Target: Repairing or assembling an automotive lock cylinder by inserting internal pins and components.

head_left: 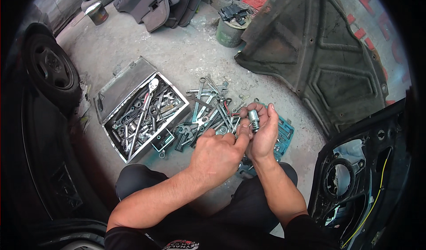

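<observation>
My right hand [262,134] is cupped palm-up and holds a shiny metal socket [253,116] upright between its fingers and thumb. Just to its left, my left hand [216,156] is curled with its thumb and forefinger pinched at the lower end of the socket; whether it grips a small part there is hidden. Both hands hover above a loose pile of wrenches [205,112] spread on the concrete floor. A teal socket case [285,136] lies partly hidden under my right hand.
An open metal toolbox [126,100] full of wrenches and sockets lies left of the pile. A car wheel [51,68] stands at the far left. A black underbody panel [319,50] lies upper right, a stripped door panel [368,174] lower right, a green can [229,33] at the top.
</observation>
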The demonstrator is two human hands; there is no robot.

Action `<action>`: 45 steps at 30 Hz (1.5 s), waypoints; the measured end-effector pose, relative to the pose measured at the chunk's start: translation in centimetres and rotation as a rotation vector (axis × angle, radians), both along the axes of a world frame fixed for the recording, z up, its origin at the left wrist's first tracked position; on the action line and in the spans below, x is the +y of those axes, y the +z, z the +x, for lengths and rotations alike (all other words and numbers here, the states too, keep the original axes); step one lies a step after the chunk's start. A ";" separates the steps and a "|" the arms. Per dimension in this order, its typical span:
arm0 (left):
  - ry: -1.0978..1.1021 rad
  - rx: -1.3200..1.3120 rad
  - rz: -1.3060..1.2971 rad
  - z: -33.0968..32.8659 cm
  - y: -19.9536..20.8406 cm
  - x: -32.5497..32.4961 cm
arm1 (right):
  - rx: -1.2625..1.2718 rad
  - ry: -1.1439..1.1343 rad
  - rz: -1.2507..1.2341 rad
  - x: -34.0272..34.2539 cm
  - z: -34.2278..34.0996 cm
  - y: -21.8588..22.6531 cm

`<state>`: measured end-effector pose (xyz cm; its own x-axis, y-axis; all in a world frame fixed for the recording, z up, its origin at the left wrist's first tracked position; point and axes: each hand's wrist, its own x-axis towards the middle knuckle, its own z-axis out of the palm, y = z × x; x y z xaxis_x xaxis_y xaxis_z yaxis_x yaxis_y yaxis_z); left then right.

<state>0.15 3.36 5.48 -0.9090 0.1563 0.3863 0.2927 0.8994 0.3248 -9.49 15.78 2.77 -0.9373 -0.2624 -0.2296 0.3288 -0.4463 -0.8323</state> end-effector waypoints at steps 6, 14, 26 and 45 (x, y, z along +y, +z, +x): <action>0.017 0.038 0.079 0.8 0.7 -0.1 | -0.059 -0.040 0.036 0.4 -0.6 0.5; 0.112 0.008 0.292 0.0 -0.1 -1.6 | -0.144 0.033 -0.001 1.2 -1.8 -0.1; 0.279 -0.240 0.578 -1.1 1.5 -3.9 | 0.211 0.294 0.312 1.6 -1.7 0.1; 0.076 -0.083 -0.241 -0.9 0.6 -2.9 | 0.339 0.397 0.743 2.3 -1.3 -1.3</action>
